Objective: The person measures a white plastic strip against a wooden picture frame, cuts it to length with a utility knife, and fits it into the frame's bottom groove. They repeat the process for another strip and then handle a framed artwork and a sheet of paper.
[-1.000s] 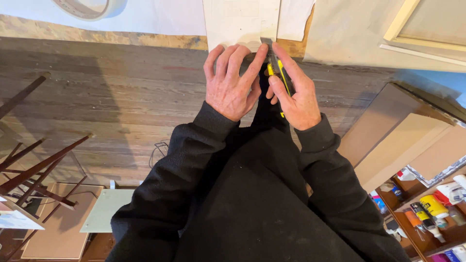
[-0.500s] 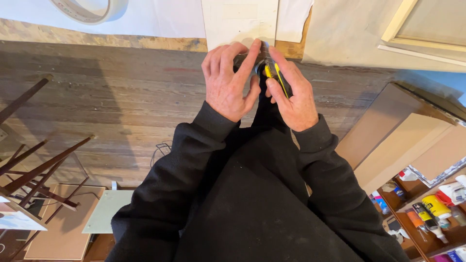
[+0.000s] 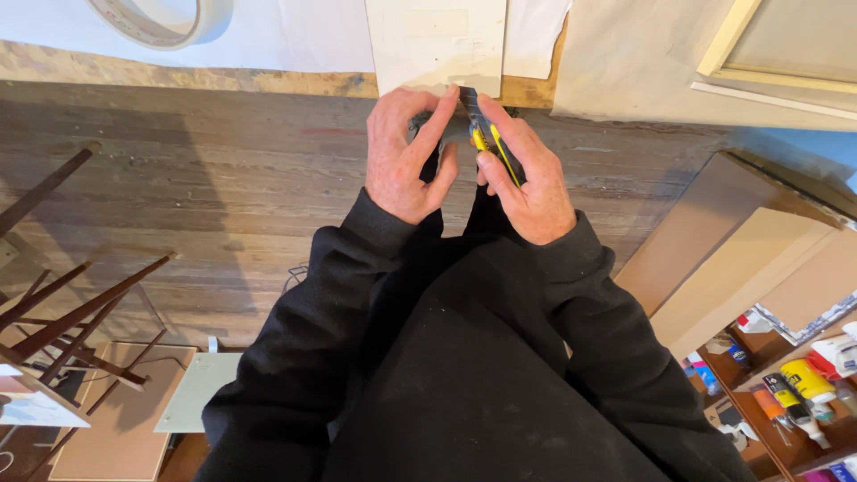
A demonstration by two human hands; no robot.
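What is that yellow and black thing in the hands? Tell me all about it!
It looks like a utility knife, a slim dark body with yellow stripes, probably plastic. The right hand grips it, tip pointing away toward the white panel. The left hand has fingers touching near its tip. Most of it is hidden, so the blade cannot be seen.
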